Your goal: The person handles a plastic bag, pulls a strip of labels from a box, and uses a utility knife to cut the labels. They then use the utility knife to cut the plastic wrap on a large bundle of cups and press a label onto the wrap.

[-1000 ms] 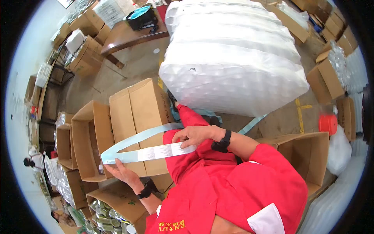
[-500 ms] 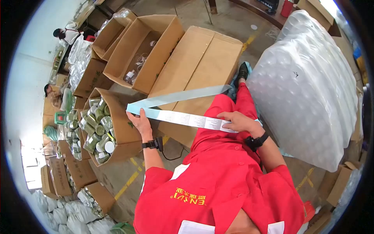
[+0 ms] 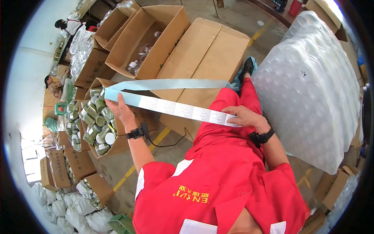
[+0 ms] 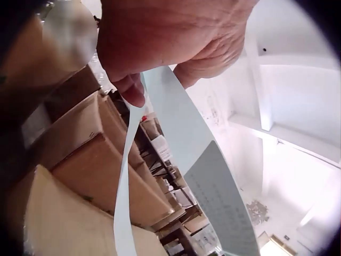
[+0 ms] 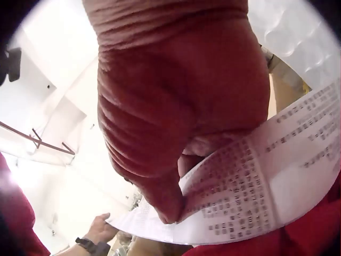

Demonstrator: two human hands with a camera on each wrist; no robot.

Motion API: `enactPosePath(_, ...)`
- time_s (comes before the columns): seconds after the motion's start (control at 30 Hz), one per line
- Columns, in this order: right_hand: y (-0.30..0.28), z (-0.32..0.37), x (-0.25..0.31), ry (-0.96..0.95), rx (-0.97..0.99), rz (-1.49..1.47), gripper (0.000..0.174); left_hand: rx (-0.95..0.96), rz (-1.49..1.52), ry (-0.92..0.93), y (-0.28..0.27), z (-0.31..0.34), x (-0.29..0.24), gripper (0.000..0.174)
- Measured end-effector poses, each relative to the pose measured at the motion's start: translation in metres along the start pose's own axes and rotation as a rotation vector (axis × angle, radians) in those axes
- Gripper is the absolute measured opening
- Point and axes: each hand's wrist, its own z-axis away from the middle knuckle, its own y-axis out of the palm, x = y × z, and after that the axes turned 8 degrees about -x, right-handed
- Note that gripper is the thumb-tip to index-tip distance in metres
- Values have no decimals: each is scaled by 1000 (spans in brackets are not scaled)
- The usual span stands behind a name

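Note:
A long strip of white printed labels on pale blue backing stretches between the hands in the head view. At its left end, where the strip doubles back, the left hand grips it between thumb and fingers. The left wrist view has both lengths of the strip hanging from that hand. Over the red trouser leg, the right hand pinches the printed stretch near its right end. Rows of small print show on the labels under the right thumb in the right wrist view.
A closed carton stands ahead, beside an open carton with a few clear bottles. At the left is a carton of green-filled jars. A large plastic-wrapped bundle stands at the right. Two people sit far left.
The head view has swung left since a second ago. The left hand has drawn leftward, so the hands are farther apart and more printed labels show between them.

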Motion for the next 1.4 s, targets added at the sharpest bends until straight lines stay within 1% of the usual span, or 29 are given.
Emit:
enactPosePath(0.07,-3,0,9,137,42,-30,47,22,-1,22,-1,-1,-1,54)
enactPosePath(0.1,-5,1,11,140,37,-34,47,-10,-69,-17,-5,0,9,53)
enactPosePath(0.13,-7,3,12,167,42,-16,47,-39,-137,-57,-9,1,24,52)
enactPosePath(0.2,-12,9,8,209,30,-3,47,11,-116,-118,-21,14,72,49)
enactPosePath(0.23,-14,14,0,168,-4,-15,48,18,-103,-259,-29,24,103,44)
enactPosePath(0.27,-17,20,-7,130,-41,-24,48,5,-217,-380,-28,42,120,40)
enactPosePath(0.3,-23,25,-12,109,-43,6,48,-2,-186,-487,-30,61,143,34)
enactPosePath(0.33,-26,31,-14,136,-68,7,48,12,-254,-619,-24,81,141,33)
enactPosePath(0.4,-32,39,-14,124,-32,142,48,88,-553,-507,-44,98,206,53)
enactPosePath(0.47,-25,43,-27,110,-23,149,46,83,-898,-152,-14,136,175,79)
enactPosePath(0.5,-23,44,-29,119,-26,130,46,272,-891,-45,-6,142,168,89)
enactPosePath(0.53,-20,45,-31,102,-41,129,44,341,-679,-82,19,158,139,85)
enactPosePath(0.57,-13,43,-41,58,-68,118,43,514,-733,22,40,166,121,82)
enactPosePath(0.6,-10,42,-35,106,-70,146,44,688,-777,142,56,174,108,79)
enactPosePath(0.67,-4,41,-26,43,-125,199,45,973,-358,-15,91,195,90,73)
enactPosePath(0.7,-3,39,-19,80,-121,211,46,1132,-341,-43,105,201,81,71)
enactPosePath(0.73,0,39,-19,29,-148,243,45,1222,-359,25,115,209,81,66)
enactPosePath(0.77,2,45,-14,22,-209,285,43,1302,-330,-68,122,211,89,61)
enactPosePath(0.8,1,46,-6,88,-158,279,42,1399,-302,-164,127,217,98,56)
enactPosePath(0.83,6,47,-9,41,-194,337,41,1448,-313,-122,134,224,86,51)
enactPosePath(0.87,11,49,-18,-23,-276,365,41,1492,-331,-79,138,229,70,47)
enactPosePath(0.9,13,49,-16,99,-248,381,40,1545,-332,14,140,231,74,46)
enactPosePath(0.93,11,56,-10,90,-302,409,37,1583,-332,110,144,229,81,46)
enactPosePath(1.0,8,69,0,220,-325,458,31,1563,-339,206,146,228,93,46)
enactPosePath(1.07,8,86,8,283,-374,529,31,1591,-342,243,150,228,97,48)
enactPosePath(1.13,13,97,10,310,-424,550,30,1591,-454,333,154,228,91,49)
enactPosePath(1.2,15,108,16,330,-464,567,29,1609,-454,355,154,229,86,50)
enactPosePath(1.27,19,115,28,348,-521,590,29,1599,-466,330,151,227,89,50)
enactPosePath(1.4,22,130,42,322,-636,588,31,1581,-493,367,151,221,101,48)
